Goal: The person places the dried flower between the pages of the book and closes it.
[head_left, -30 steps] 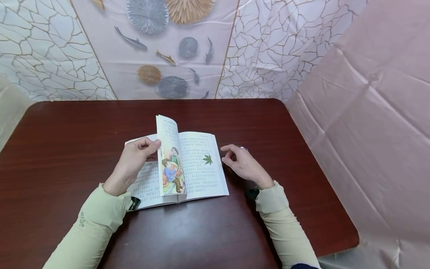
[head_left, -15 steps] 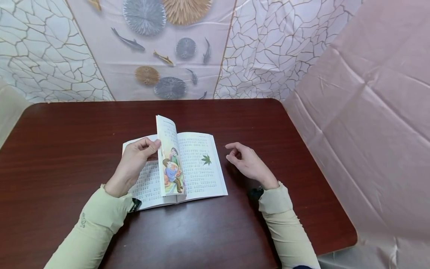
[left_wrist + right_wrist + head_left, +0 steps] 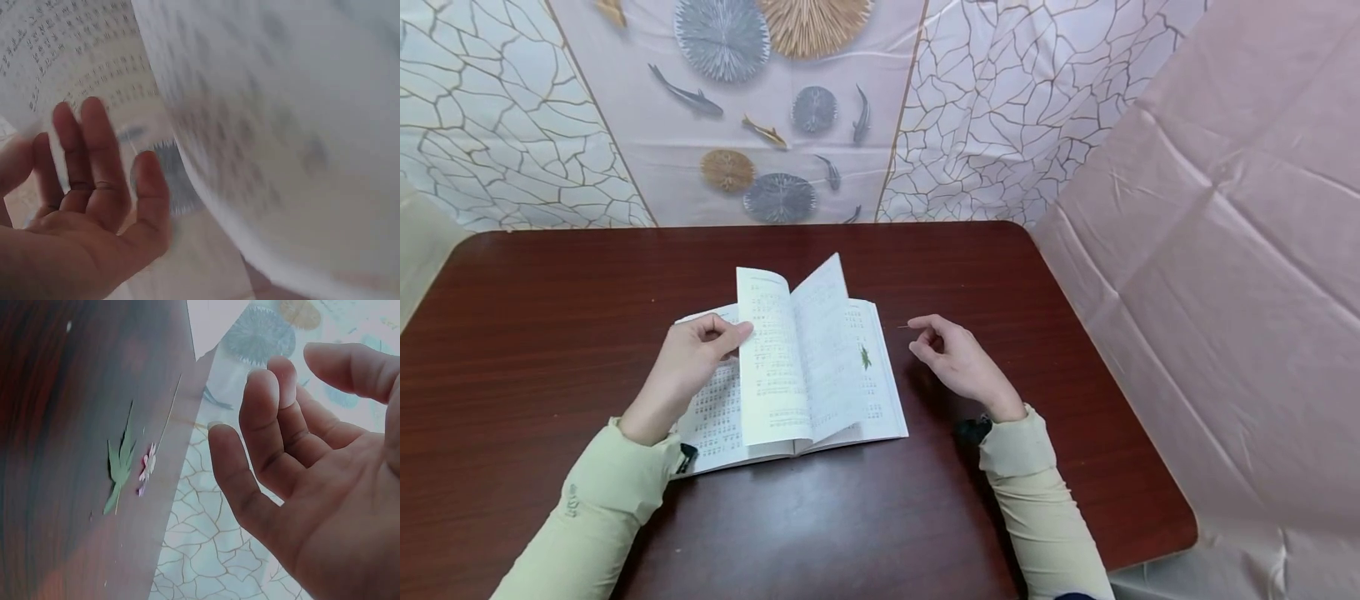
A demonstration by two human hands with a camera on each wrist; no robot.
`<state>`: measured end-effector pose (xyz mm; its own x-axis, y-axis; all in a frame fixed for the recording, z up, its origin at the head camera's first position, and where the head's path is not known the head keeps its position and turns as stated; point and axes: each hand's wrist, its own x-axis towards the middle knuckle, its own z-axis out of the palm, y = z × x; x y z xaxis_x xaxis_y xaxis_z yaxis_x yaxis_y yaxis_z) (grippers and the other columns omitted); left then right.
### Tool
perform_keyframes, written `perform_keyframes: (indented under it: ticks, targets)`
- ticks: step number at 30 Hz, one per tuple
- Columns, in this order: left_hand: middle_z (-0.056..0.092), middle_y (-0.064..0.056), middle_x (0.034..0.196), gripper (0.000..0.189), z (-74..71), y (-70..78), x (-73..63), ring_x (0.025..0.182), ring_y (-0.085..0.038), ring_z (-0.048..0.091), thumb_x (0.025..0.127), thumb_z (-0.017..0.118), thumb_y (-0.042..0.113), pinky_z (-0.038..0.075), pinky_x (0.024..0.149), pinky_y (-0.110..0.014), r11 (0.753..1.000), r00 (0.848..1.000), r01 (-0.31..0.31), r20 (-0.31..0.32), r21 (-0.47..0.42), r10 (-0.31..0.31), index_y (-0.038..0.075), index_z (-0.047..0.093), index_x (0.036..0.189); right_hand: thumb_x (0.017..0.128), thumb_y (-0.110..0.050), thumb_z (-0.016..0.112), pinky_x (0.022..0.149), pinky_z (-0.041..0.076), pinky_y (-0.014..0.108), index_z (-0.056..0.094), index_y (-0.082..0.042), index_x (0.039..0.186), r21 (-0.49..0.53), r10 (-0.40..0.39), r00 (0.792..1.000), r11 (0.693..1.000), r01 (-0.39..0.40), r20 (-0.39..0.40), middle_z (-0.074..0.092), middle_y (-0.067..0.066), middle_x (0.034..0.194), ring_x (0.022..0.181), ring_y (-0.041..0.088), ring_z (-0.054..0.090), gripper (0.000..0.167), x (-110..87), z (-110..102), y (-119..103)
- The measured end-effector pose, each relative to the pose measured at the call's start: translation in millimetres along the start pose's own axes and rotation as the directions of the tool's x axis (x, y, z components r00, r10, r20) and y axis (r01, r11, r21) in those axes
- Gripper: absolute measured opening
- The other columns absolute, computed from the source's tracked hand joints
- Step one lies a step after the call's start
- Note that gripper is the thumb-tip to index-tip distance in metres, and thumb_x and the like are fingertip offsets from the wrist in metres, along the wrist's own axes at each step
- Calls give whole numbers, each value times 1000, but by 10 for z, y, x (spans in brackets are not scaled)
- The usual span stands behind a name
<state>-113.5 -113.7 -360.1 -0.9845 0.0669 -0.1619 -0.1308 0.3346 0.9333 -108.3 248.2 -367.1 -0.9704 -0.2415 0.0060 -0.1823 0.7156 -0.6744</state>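
Observation:
An open book (image 3: 707,425) lies on the table. My left hand (image 3: 688,362) pinches the left edge of a raised, curved page (image 3: 771,358) between thumb and fingers. Another leaf of paper (image 3: 827,350) stands slanted over the right side, and it partly covers a green leaf (image 3: 866,357) resting on the right page. My right hand (image 3: 955,358) hovers right of the book, fingers loosely bent, holding nothing. In the right wrist view, a second green leaf (image 3: 120,465) and a thin-stemmed pink flower (image 3: 147,465) lie on the table; the head view shows only a bit of stem (image 3: 904,326).
The dark red-brown table (image 3: 550,333) extends on all sides of the book. A patterned cloth (image 3: 782,108) hangs behind it, and a plain pinkish cloth (image 3: 1240,292) hangs along the right.
The illustrated page is no longer in sight. One sheet has come away from my left fingers and swings rightward over the green leaf; a text page is now pinched. My right hand drifted slightly right.

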Motion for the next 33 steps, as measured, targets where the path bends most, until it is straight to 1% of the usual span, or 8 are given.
perform_keyframes:
  ticks: [3,6,9,12,17,24,28,33]
  targets:
    - [62,-3,91,47,-123,-30,-40,85,-26,53,92,63,49,40,65,-28,996,1000,24,-15,88,-22,3,64,101,97,-18,60,68,46,34,57,-9,126,9,15,1000,1000,-15,-14,57,6,92,73,26,57,30,-2,-51,27]
    - [60,-10,98,49,-249,-77,-78,87,-25,50,95,58,47,40,68,-29,988,999,39,-29,152,-35,1,62,111,98,-17,59,65,47,34,57,-9,127,0,46,998,999,-46,-44,59,8,95,68,25,56,31,-2,-110,60]
    - [58,-17,108,55,-345,-140,-106,93,-27,51,97,55,44,40,72,-31,977,998,39,-47,211,-30,-4,54,124,98,-15,57,63,45,35,57,-8,128,-29,87,993,996,-89,-75,60,9,98,67,24,54,30,9,-170,94]
    - [54,-23,117,66,-394,-210,-119,102,-33,52,97,54,43,42,79,-36,967,999,37,-43,253,-28,-9,41,136,98,-13,56,68,45,37,58,-4,126,-67,125,988,989,-131,-87,59,11,101,75,25,55,29,22,-226,133]
    - [41,-30,133,81,-403,-293,-112,118,-41,46,96,55,45,43,89,-49,942,998,57,17,331,-66,-11,23,146,95,-9,60,78,47,39,61,4,117,-161,170,984,971,-175,-47,57,16,102,88,28,55,25,20,-293,218]
    - [22,-41,143,84,-361,-322,-95,129,-52,30,94,59,42,31,101,-62,878,996,18,70,478,-59,-14,23,146,93,-9,63,78,45,42,65,1,111,-275,253,967,932,-236,28,61,15,96,78,26,54,21,-3,-348,294]
    - [22,-40,145,80,-348,-331,-101,130,-52,29,95,58,43,32,100,-62,873,991,22,106,486,-85,-12,28,144,92,-14,66,88,35,54,68,-4,108,-339,307,951,899,-277,37,65,8,87,80,25,57,19,-3,-349,324]
    - [24,-39,146,78,-337,-344,-101,131,-51,30,95,57,45,33,100,-61,874,988,26,121,485,-96,-10,32,143,90,-19,69,89,27,59,69,-6,103,-386,339,939,874,-294,53,67,3,83,85,25,60,18,-9,-346,344]
